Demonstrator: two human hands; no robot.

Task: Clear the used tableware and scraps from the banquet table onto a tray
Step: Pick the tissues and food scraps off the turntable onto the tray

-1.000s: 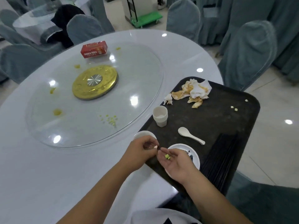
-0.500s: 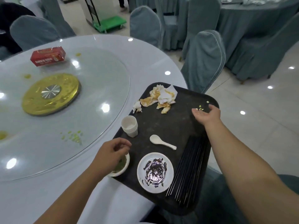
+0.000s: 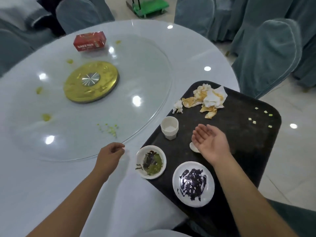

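My right hand (image 3: pixel 211 142) lies palm up over the black tray (image 3: pixel 256 151), its fingers almost straight, only a little bent, and the palm holds nothing. I cannot tell whether its back rests on the tray or hangs above it. Under its heel a small white piece (image 3: pixel 194 147) shows only one rounded end, the rest is hidden, so I cannot say what it is. My left hand (image 3: pixel 110 154) is over the near edge of the glass turntable (image 3: pixel 145 65), with the fingers curled in toward the thumb. The picture is blurred there, and I cannot tell if something small is pinched between them. On the tray stand a stack of paper cups (image 3: pixel 169 128) and a plate (image 3: pixel 193 183) smeared with dark sauce. The crumpled, stained napkins (image 3: pixel 208 100) lie at the far side, and a few green scraps (image 3: pixel 253 120) near the right corner. A small bowl (image 3: pixel 151 161) with dark and green remains sits at the tray's left edge, between my two hands. More green bits (image 3: pixel 109 130) lie on the turntable, just beyond my left hand. My right forearm covers the near right part of the tray.
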